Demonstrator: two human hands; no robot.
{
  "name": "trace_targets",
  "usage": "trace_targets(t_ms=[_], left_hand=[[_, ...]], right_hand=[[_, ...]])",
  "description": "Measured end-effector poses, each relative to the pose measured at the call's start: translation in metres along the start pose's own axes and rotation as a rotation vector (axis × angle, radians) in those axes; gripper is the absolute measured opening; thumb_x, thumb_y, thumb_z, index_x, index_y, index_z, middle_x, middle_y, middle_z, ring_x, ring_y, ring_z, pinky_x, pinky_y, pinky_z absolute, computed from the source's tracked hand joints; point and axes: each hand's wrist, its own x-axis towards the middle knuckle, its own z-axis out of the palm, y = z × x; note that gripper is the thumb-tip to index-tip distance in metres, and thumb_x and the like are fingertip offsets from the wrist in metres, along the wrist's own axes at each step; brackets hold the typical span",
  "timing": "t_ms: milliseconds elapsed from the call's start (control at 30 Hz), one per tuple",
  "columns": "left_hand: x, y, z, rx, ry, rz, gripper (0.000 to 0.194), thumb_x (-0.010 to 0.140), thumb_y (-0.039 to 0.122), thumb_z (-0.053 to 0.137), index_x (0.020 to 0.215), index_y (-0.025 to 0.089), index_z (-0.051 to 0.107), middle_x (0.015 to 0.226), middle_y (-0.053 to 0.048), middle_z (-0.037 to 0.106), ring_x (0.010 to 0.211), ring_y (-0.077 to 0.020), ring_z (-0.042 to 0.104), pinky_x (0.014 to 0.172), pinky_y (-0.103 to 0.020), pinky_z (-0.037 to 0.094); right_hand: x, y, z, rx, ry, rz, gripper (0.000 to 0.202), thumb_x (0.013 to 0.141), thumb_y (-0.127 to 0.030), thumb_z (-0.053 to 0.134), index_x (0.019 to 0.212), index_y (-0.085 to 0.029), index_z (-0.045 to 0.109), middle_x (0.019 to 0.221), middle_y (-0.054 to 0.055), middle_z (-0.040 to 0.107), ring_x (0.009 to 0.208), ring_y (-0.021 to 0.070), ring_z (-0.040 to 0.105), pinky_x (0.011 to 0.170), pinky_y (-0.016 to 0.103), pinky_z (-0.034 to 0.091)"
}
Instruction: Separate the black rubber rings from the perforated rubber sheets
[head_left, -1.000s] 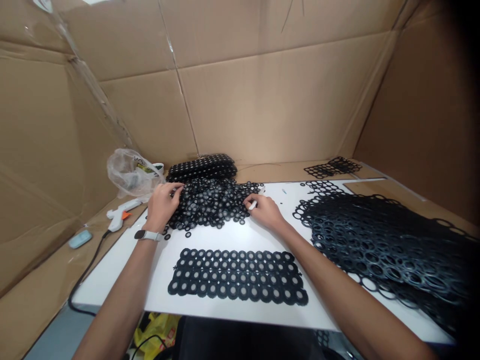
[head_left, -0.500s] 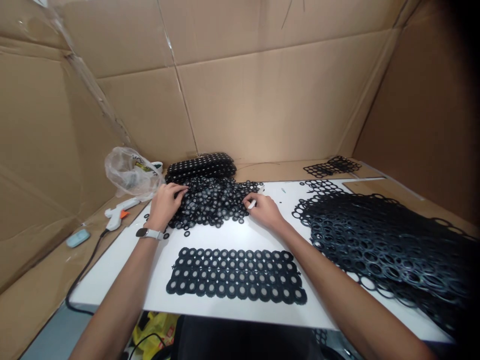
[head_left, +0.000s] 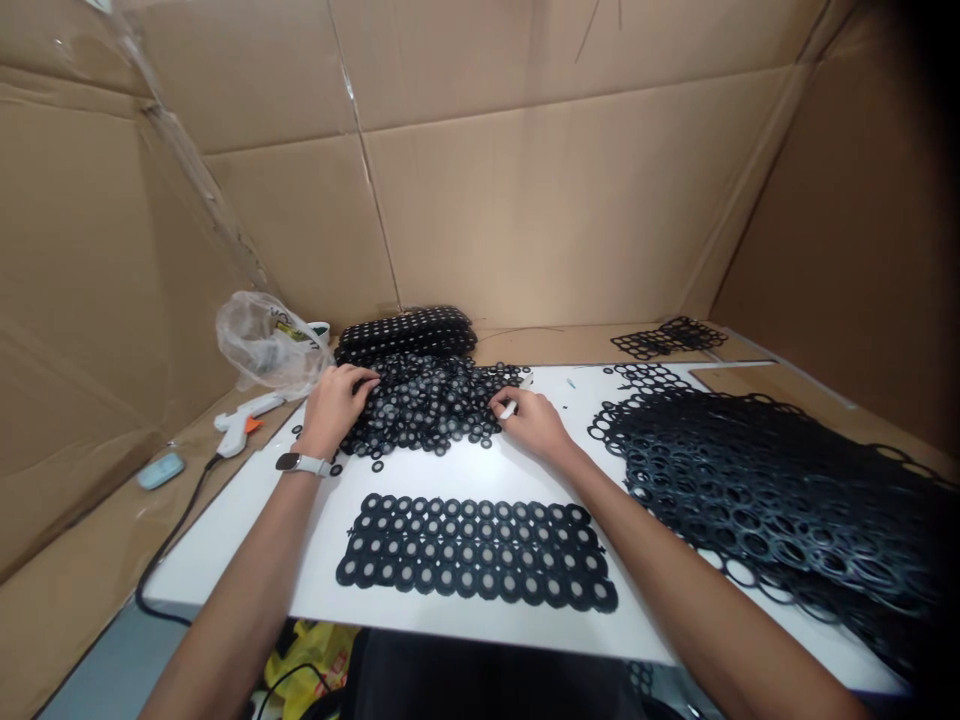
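Note:
A heap of small black rings [head_left: 420, 405] lies on the white table [head_left: 240, 540]. At the heap's left edge is my left hand [head_left: 337, 405], its fingers reaching over the rings with the thumb a little apart; nothing held shows in it. On the right edge my right hand [head_left: 536, 425] is closed around a slim white stick-like tool [head_left: 509, 410], whose exact kind I cannot make out. Nearer to me lies a flat black sheet of joined discs [head_left: 469, 550] with pale round centres, between my forearms.
A stack of black perforated sheets [head_left: 409, 330] stands behind the heap. Black ring netting [head_left: 750, 480] covers the right side, with a smaller piece [head_left: 667, 338] behind it. At left are a clear plastic bag [head_left: 259, 340], a white glue gun [head_left: 238, 425] with its cord and a light-blue case [head_left: 160, 470].
The whole view has shifted slightly right and down. Both hands stay at the heap's edges, and the white tool remains in my right hand.

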Motion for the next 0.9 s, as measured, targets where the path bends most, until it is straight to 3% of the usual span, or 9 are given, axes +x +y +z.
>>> trace_targets(t_ms=[433, 633, 900], left_hand=[[-0.0039, 0.0, -0.0044, 0.026, -0.032, 0.002, 0.031, 0.103, 0.026, 0.053, 0.116, 0.026, 0.081, 0.119, -0.008, 0.078, 0.108, -0.0325, 0.064, 0.093, -0.045, 0.05], [-0.0031, -0.0026, -0.0061, 0.02, -0.045, -0.013, 0.027, 0.102, 0.03, 0.055, 0.112, 0.027, 0.081, 0.118, -0.007, 0.078, 0.108, -0.0315, 0.064, 0.094, -0.044, 0.051], [-0.0031, -0.0048, -0.0093, -0.018, 0.051, -0.058, 0.016, 0.1, 0.03, 0.061, 0.101, 0.025, 0.076, 0.108, -0.005, 0.079, 0.102, -0.0299, 0.065, 0.092, -0.044, 0.05]], right_hand=[[-0.0005, -0.0002, -0.0002, -0.002, 0.003, -0.003, 0.026, 0.089, -0.016, 0.062, 0.104, -0.026, 0.081, 0.112, 0.0, 0.08, 0.093, 0.0202, 0.07, 0.076, 0.025, 0.044], [-0.0008, -0.0011, -0.0003, 0.0, 0.001, 0.007, 0.025, 0.09, -0.016, 0.063, 0.104, -0.025, 0.081, 0.113, 0.0, 0.08, 0.096, 0.0203, 0.07, 0.077, 0.025, 0.044], [-0.0005, -0.002, -0.0011, -0.005, 0.001, 0.007, 0.024, 0.09, -0.016, 0.063, 0.103, -0.026, 0.081, 0.113, -0.001, 0.08, 0.095, 0.0197, 0.07, 0.079, 0.025, 0.044]])
